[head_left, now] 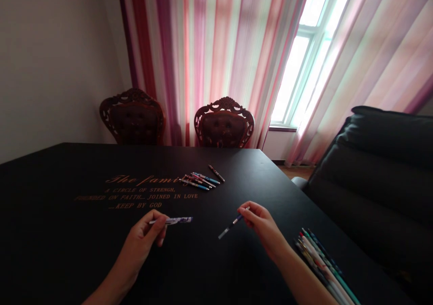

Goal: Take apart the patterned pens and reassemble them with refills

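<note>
My left hand (148, 229) pinches a white pen barrel with a purple pattern (181, 220) between thumb and fingers. The barrel lies almost level, its patterned end pointing right. In my right hand (260, 221) is a thin pen refill (229, 228), gripped near its upper end and slanting down to the left. Its lower part looks clear, with a dark stretch above. Barrel and refill are apart, both held over the black table (203, 264). Beyond them lies a loose pile of several pens (199, 181), with a single dark pen (216, 173) just behind it.
Several more pens (321, 262) lie bunched at the table's right side, beside my right forearm. Gold lettering (135, 197) runs across the tabletop at left. Two carved chairs (223, 127) stand at the far edge, and a black leather armchair (379, 178) is at right.
</note>
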Available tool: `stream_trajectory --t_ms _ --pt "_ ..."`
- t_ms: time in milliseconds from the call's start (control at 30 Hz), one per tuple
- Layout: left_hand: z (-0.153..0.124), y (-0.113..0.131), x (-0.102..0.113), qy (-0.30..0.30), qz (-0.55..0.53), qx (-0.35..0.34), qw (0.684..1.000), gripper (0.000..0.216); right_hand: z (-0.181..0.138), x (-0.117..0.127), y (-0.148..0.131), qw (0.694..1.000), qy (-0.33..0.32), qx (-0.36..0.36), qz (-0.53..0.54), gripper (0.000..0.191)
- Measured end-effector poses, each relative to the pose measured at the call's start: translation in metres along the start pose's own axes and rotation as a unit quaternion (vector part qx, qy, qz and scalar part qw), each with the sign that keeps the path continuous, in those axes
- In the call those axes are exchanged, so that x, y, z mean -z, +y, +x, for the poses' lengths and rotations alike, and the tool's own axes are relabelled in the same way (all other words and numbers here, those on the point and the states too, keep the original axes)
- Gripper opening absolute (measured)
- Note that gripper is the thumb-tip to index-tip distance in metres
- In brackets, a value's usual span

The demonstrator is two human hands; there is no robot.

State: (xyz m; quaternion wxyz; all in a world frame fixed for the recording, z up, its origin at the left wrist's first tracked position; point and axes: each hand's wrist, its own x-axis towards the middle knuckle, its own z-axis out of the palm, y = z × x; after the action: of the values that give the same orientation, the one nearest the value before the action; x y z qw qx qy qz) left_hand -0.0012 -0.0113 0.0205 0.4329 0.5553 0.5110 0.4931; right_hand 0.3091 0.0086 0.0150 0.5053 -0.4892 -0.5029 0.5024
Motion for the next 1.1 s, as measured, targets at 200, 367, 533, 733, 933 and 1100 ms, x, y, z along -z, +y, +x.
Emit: stream_trajectory --t_ms 200,367,533,733,933,1100 --pt "-0.006 0.000 -0.004 -0.084 0.183 -0.081 0.976 0.017 -0.009 -0.008 -0.004 0.991 -0.014 0.085 -0.100 0.034" --pt "-0.009 0.002 -0.005 -0.097 0.229 -0.130 0.960 0.013 -0.020 -0.021 -0.014 0.973 -0.008 0.133 -0.186 0.025" --pt "-0.003 -0.001 -0.001 -0.093 0.323 -0.113 0.935 0.016 -0.026 -0.026 -0.017 0.962 -0.013 0.168 -0.216 0.015" --pt "-0.001 -0.009 0.001 -0.101 0.403 -0.150 0.897 0.011 -0.028 -0.035 -0.013 0.956 -0.063 0.161 -0.238 0.013" --pt "-0.004 -0.006 -0.005 -0.118 0.403 -0.152 0.895 0.008 -0.028 -0.031 -0.015 0.960 -0.039 0.165 -0.223 0.015" --pt "-0.010 -0.001 -0.011 -0.172 0.384 -0.181 0.889 0.009 -0.029 -0.032 -0.015 0.966 -0.063 0.133 -0.214 0.015"
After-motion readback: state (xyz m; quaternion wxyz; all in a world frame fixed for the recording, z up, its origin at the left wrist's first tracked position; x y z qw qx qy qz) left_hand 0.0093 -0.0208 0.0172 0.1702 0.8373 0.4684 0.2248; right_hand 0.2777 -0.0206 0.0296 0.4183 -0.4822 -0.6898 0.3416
